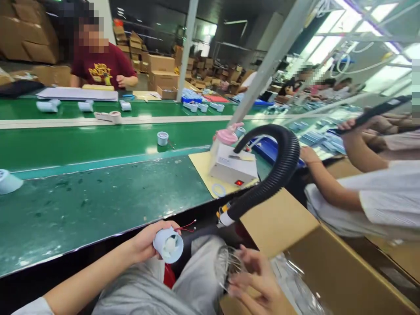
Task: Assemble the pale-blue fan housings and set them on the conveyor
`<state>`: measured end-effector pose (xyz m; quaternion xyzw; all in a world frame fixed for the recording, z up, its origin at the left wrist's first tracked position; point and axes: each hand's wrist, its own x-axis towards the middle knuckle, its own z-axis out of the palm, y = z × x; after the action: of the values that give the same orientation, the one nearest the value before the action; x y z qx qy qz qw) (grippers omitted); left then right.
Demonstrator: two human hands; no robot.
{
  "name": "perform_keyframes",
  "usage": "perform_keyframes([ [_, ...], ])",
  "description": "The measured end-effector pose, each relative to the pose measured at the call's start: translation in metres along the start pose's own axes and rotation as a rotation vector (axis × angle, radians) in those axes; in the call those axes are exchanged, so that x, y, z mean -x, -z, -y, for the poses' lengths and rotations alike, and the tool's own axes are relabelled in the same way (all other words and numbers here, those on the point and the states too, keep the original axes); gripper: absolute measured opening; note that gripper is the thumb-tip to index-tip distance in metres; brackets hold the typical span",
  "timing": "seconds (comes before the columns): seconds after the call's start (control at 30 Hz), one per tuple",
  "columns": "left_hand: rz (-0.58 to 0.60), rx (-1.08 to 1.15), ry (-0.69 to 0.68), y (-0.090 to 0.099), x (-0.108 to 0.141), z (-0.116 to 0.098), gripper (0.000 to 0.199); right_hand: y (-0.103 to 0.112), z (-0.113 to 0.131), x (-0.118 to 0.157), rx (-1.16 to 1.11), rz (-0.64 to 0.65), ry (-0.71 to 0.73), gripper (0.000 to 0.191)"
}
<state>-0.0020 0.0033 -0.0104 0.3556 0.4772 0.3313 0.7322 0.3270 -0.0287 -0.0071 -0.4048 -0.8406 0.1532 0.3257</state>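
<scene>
My left hand (pixel 147 243) is closed around a pale blue cylindrical fan housing (pixel 168 245). Its open end faces me, showing white fan blades, and thin red and black wires stick out at the top. Low on the right, my right hand (pixel 254 280) grips a round, clear fan grille (pixel 228 264) by its edge, with the fingers slightly blurred. Both parts are held above my lap, apart from each other. Beside my right hand stands an open cardboard box (pixel 315 262) with more clear plastic pieces in it.
A grey-white box machine (pixel 233 164) with a red switch and a black ribbed hose (pixel 282 162) stands at the bench's right. Behind runs a green conveyor (pixel 82 142) carrying a small wired motor part (pixel 162 138). Co-workers sit opposite and to the right.
</scene>
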Motion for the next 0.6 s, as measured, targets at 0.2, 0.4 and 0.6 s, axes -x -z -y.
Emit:
perform_keyframes([
  [0.2, 0.096, -0.179, -0.008, -0.011, 0.002, -0.009, 0.034, -0.051, 0.033, -0.036, 0.104, 0.014, 0.187, 0.019],
  [0.4, 0.106, -0.826, -0.440, -0.013, 0.011, -0.007, 0.015, -0.079, 0.037, -0.056, 0.252, 0.104, 0.153, 0.033],
  [0.6, 0.026, -0.714, -0.592, 0.004, -0.001, 0.010, 0.058, -0.075, 0.048, -0.054, -0.298, 0.102, -0.150, 0.011],
])
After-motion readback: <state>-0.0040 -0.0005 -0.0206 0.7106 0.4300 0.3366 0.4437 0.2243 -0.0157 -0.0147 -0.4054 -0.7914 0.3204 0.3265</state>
